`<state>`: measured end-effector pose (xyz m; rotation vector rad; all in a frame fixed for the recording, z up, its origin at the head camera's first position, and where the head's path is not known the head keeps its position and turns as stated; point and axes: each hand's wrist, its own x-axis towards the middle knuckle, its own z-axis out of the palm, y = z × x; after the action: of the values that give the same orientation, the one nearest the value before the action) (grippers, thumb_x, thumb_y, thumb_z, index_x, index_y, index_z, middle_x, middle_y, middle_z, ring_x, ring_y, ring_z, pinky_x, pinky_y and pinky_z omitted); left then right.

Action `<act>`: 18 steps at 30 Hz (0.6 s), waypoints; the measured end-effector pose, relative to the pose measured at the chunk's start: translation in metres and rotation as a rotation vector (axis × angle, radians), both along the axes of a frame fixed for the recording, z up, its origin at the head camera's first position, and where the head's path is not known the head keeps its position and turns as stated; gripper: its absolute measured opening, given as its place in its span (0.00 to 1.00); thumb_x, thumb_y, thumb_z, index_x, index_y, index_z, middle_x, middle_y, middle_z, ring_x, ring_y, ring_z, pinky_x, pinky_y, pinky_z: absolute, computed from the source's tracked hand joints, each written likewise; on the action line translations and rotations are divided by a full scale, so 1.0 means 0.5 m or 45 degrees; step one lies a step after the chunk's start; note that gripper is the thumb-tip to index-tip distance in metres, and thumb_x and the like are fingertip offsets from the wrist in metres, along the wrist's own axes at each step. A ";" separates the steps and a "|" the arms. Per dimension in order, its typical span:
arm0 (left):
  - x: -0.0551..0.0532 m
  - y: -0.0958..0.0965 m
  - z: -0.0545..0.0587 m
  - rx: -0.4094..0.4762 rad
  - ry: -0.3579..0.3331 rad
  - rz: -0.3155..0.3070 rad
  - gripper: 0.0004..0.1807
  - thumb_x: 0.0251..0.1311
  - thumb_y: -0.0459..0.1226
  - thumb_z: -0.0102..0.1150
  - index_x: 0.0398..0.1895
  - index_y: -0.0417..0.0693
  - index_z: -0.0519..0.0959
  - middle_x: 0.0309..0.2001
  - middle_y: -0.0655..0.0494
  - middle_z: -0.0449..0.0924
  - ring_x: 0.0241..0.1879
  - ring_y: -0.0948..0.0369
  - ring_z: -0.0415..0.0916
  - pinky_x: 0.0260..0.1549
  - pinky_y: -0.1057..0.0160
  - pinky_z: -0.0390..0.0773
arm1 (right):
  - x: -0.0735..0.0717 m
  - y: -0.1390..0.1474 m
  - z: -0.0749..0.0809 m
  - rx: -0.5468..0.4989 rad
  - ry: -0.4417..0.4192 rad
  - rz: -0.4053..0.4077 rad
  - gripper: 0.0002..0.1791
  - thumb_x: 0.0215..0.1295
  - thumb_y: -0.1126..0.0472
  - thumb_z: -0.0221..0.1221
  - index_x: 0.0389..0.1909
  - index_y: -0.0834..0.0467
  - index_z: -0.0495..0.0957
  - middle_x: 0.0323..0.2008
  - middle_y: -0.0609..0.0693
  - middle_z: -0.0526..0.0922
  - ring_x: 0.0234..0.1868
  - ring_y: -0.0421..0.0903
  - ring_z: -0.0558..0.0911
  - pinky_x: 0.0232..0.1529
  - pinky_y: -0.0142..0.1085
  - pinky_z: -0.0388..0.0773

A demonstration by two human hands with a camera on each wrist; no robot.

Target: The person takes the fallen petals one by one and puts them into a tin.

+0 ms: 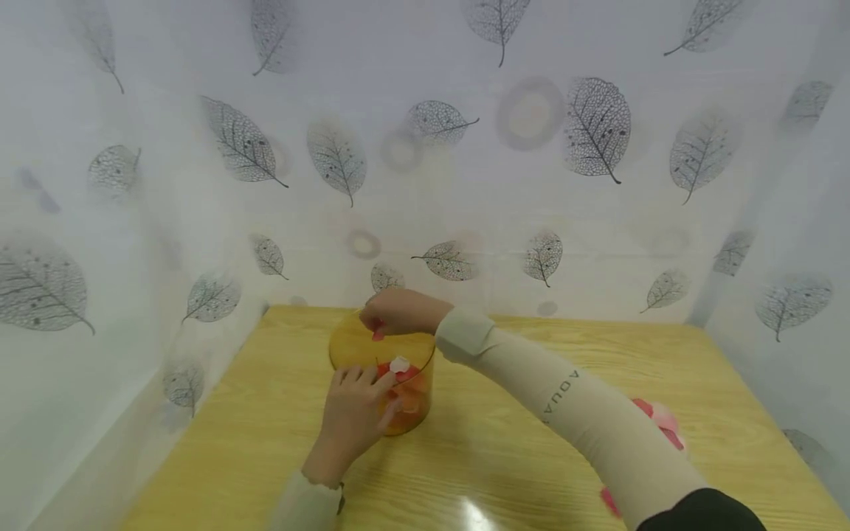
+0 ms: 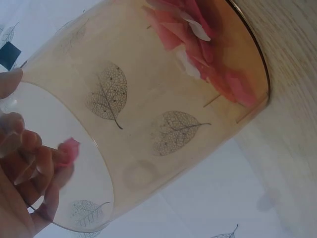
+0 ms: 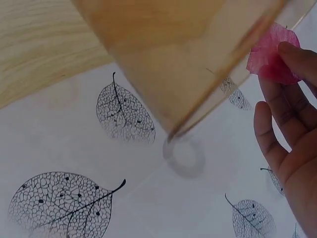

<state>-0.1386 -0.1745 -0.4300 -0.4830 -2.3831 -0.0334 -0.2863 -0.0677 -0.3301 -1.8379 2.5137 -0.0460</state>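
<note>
An amber see-through container [image 1: 418,402] stands on the table, with pink, red and white petals [image 2: 190,42] at its bottom. My left hand [image 1: 355,409] holds it at the near left side, fingers at the rim. Over the container's opening, my right hand [image 1: 401,311] pinches a pink petal [image 3: 277,54] between thumb and fingers. The right wrist view shows that petal beside the rim, with the other fingers loosely bent. In the left wrist view, overlapping fingers make it hard to tell exactly how the left fingertips lie.
More pink and red petals [image 1: 657,420] lie on the wooden table [image 1: 531,457] at the right, partly covered by my right sleeve [image 1: 564,398]. A pale cloth with a leaf print [image 1: 598,125] hangs behind the table and along both sides.
</note>
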 end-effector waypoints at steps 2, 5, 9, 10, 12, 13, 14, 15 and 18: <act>0.000 0.000 0.000 0.002 0.009 -0.003 0.19 0.40 0.50 0.72 0.35 0.55 0.80 0.28 0.57 0.79 0.29 0.56 0.73 0.36 0.55 0.72 | 0.002 -0.019 -0.012 0.018 -0.009 0.001 0.09 0.59 0.57 0.62 0.24 0.53 0.74 0.22 0.41 0.72 0.27 0.37 0.69 0.32 0.25 0.67; -0.001 0.000 0.000 0.003 0.017 -0.007 0.19 0.40 0.51 0.72 0.33 0.54 0.79 0.28 0.56 0.80 0.29 0.56 0.74 0.35 0.54 0.73 | 0.006 -0.041 -0.026 0.056 -0.032 0.005 0.07 0.60 0.59 0.61 0.24 0.53 0.75 0.23 0.42 0.74 0.26 0.37 0.70 0.30 0.25 0.67; -0.003 0.002 0.000 0.016 0.013 -0.014 0.18 0.40 0.50 0.72 0.32 0.55 0.78 0.29 0.56 0.81 0.29 0.56 0.74 0.36 0.54 0.72 | 0.011 -0.054 -0.040 0.136 0.025 0.021 0.01 0.61 0.62 0.60 0.33 0.53 0.80 0.30 0.43 0.81 0.31 0.38 0.76 0.35 0.26 0.73; -0.003 0.002 0.001 0.020 0.011 -0.016 0.18 0.40 0.50 0.72 0.33 0.55 0.79 0.29 0.56 0.81 0.29 0.56 0.74 0.36 0.54 0.72 | 0.012 -0.054 -0.043 0.152 0.053 0.027 0.03 0.61 0.61 0.60 0.35 0.53 0.80 0.33 0.43 0.82 0.33 0.38 0.78 0.36 0.27 0.74; -0.003 0.002 0.001 0.025 0.008 -0.018 0.18 0.40 0.50 0.72 0.33 0.54 0.79 0.29 0.56 0.81 0.29 0.56 0.74 0.36 0.54 0.72 | 0.012 -0.052 -0.049 0.153 0.110 0.031 0.06 0.61 0.59 0.61 0.39 0.51 0.81 0.36 0.42 0.83 0.36 0.38 0.79 0.39 0.27 0.76; -0.003 0.002 0.001 0.025 0.008 -0.018 0.18 0.40 0.51 0.72 0.33 0.54 0.79 0.29 0.56 0.81 0.29 0.56 0.74 0.36 0.54 0.72 | 0.012 -0.050 -0.050 0.147 0.123 0.033 0.07 0.61 0.58 0.61 0.40 0.51 0.80 0.37 0.42 0.83 0.37 0.38 0.80 0.40 0.28 0.76; -0.003 0.002 0.001 0.029 0.008 -0.021 0.18 0.40 0.50 0.72 0.33 0.54 0.79 0.29 0.56 0.80 0.29 0.56 0.73 0.35 0.55 0.72 | 0.011 -0.048 -0.052 0.137 0.122 0.032 0.07 0.61 0.57 0.61 0.40 0.50 0.80 0.37 0.42 0.83 0.38 0.38 0.80 0.41 0.28 0.76; -0.003 0.002 0.001 0.031 0.009 -0.023 0.18 0.40 0.50 0.72 0.33 0.54 0.79 0.28 0.56 0.80 0.28 0.56 0.73 0.35 0.55 0.72 | 0.010 -0.046 -0.051 0.125 0.115 0.031 0.07 0.61 0.57 0.61 0.40 0.51 0.80 0.37 0.42 0.83 0.38 0.39 0.80 0.41 0.28 0.76; -0.003 0.001 0.002 0.038 0.012 -0.030 0.18 0.40 0.50 0.72 0.32 0.54 0.78 0.28 0.56 0.80 0.28 0.56 0.73 0.35 0.55 0.72 | 0.006 -0.037 -0.048 0.096 0.074 0.026 0.08 0.61 0.58 0.61 0.40 0.52 0.80 0.37 0.44 0.83 0.39 0.40 0.79 0.44 0.29 0.75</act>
<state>-0.1401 -0.1738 -0.4290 -0.4961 -2.3641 -0.0770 -0.2831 -0.0863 -0.3543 -1.8624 2.4968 0.1024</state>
